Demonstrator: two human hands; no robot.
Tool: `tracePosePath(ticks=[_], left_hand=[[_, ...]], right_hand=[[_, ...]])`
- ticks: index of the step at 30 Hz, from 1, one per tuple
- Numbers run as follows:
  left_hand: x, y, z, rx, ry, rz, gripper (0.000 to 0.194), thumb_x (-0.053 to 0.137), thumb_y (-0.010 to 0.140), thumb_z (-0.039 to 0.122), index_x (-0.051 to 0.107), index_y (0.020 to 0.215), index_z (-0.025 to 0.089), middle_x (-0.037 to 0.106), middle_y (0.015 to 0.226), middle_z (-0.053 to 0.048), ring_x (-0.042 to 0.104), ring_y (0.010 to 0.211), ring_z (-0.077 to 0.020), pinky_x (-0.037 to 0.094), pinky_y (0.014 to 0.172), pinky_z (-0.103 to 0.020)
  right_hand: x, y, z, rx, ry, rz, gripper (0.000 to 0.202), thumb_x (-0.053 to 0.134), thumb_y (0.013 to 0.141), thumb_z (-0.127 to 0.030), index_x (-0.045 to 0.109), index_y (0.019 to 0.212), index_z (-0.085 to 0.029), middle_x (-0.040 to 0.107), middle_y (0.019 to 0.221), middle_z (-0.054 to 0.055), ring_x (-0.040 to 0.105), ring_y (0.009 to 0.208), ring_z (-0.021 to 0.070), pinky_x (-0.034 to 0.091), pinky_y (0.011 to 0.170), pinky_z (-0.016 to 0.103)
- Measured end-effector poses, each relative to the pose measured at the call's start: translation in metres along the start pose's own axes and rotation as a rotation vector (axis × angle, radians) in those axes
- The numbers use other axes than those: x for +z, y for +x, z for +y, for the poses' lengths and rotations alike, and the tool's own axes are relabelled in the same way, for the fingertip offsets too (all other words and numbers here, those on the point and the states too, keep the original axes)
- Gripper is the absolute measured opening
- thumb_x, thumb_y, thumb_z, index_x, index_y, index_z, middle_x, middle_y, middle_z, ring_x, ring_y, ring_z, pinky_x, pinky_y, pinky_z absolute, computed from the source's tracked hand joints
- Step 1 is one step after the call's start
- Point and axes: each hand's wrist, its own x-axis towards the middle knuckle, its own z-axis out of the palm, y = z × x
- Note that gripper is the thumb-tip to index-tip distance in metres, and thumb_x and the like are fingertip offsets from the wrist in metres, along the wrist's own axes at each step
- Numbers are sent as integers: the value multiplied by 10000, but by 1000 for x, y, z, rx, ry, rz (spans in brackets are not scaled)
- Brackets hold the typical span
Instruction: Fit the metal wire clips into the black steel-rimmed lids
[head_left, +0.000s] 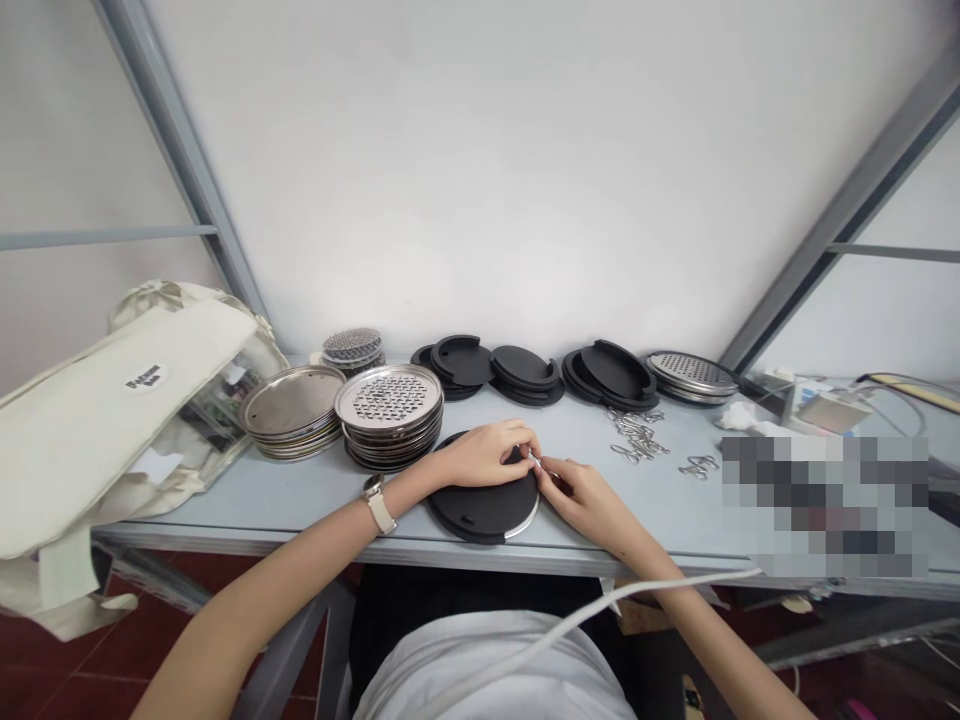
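A round black disc (pixel 480 510) with a silver rim showing at its lower right lies near the table's front edge. My left hand (pixel 491 455) rests over its upper part, thumb and fingers closed on a small silvery metal piece (pixel 534 460) at the disc's upper right edge. From the right, my right hand (pixel 581 495) pinches at the same piece. Its exact shape is mostly hidden by the fingertips. Loose metal clips (pixel 637 435) lie in a small heap to the right, behind my right hand.
Stacks of metal plates (pixel 292 400) and perforated grater discs (pixel 390 400) stand at the left. Black discs (pixel 525 368) line the back, beside more graters (pixel 690 373). A cream bag (pixel 112 410) covers the left end. Clutter and a blurred patch (pixel 825 510) lie right; a white cable (pixel 600 607) crosses in front.
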Motion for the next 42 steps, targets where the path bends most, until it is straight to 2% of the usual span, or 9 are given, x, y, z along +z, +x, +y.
tracePosePath(ticks=[42], left_hand=[[-1, -1, 2, 18, -12, 8, 130, 524, 866, 220, 579, 979, 185, 528, 879, 4, 472, 698, -104, 387, 679, -216]], right_hand=[[1, 0, -1, 2, -29, 15, 335, 324, 957, -314, 548, 738, -193, 606, 645, 17, 520, 583, 154, 347, 561, 255]])
